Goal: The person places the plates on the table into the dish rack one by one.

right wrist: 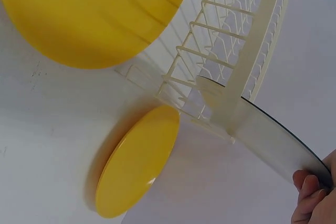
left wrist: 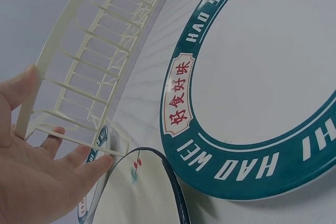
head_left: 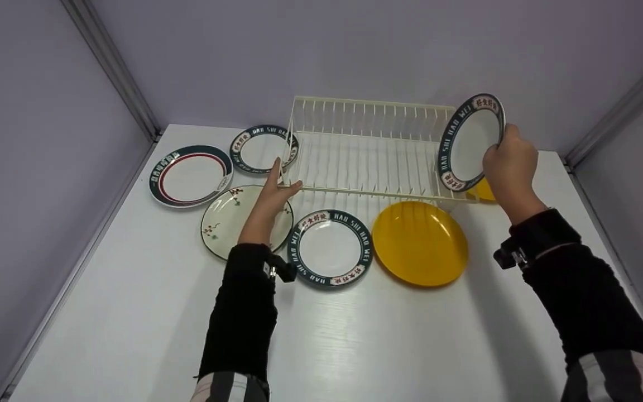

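Note:
A cream wire dish rack [head_left: 366, 151] stands at the back of the white table. My left hand [head_left: 276, 188] lies with straight fingers against the rack's front left corner; in the left wrist view the fingertips [left wrist: 100, 162] touch the bottom wire of the rack [left wrist: 89, 61]. My right hand [head_left: 504, 153] grips a green-rimmed lettered plate [head_left: 469, 142] by its edge and holds it upright over the rack's right end. In the right wrist view that plate's rim [right wrist: 273, 135] sits just behind the rack's end wires [right wrist: 231, 51], with my fingers [right wrist: 310, 192] curled on it.
Flat on the table lie a red-and-green rimmed plate [head_left: 190, 176], a green-rimmed plate [head_left: 260, 148], a floral plate [head_left: 226, 220], a lettered plate [head_left: 330, 248] and a large yellow plate [head_left: 419, 243]. A small yellow plate [right wrist: 139, 161] leans by the rack's right corner. Grey walls enclose three sides.

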